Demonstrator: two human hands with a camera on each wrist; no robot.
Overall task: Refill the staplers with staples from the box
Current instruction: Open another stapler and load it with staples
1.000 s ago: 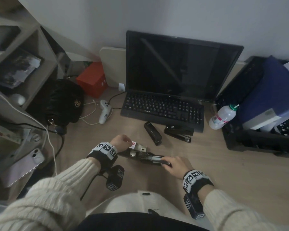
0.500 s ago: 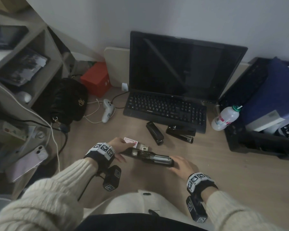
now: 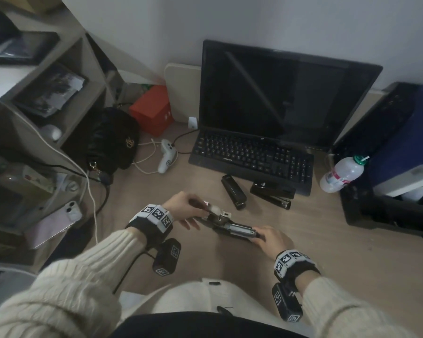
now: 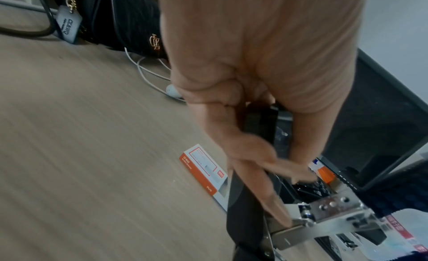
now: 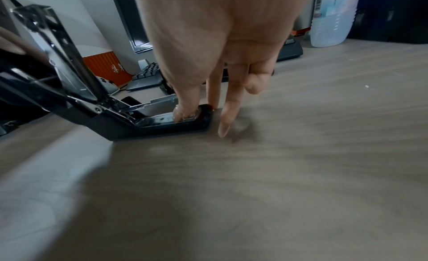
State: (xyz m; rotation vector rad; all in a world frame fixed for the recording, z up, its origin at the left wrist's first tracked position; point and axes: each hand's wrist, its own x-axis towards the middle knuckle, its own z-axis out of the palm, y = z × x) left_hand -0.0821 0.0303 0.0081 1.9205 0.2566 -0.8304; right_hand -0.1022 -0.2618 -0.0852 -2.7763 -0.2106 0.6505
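A black stapler (image 3: 232,228) lies open on the desk in front of me, its metal magazine (image 5: 159,102) exposed. My left hand (image 3: 200,212) grips the black top cover (image 4: 259,122) and holds it tilted up at the hinge end. At the front tip, my right hand (image 3: 259,236) pinches the stapler, thumb (image 5: 185,109) on the magazine's end and a finger behind the tip. The orange-and-white staple box (image 4: 203,171) lies flat on the desk just beyond my left hand, mostly hidden in the head view. Two more black staplers (image 3: 233,191) (image 3: 271,193) lie closed near the keyboard.
A keyboard (image 3: 252,157) and dark monitor (image 3: 279,93) stand behind the staplers. A plastic bottle (image 3: 342,174) and black trays sit at the right. To the left are a black bag (image 3: 110,140), a white controller (image 3: 166,154) with cables, and shelves.
My right hand drew back from over the magazine to the stapler's front tip. My left hand rose, lifting the top cover up from the desk.
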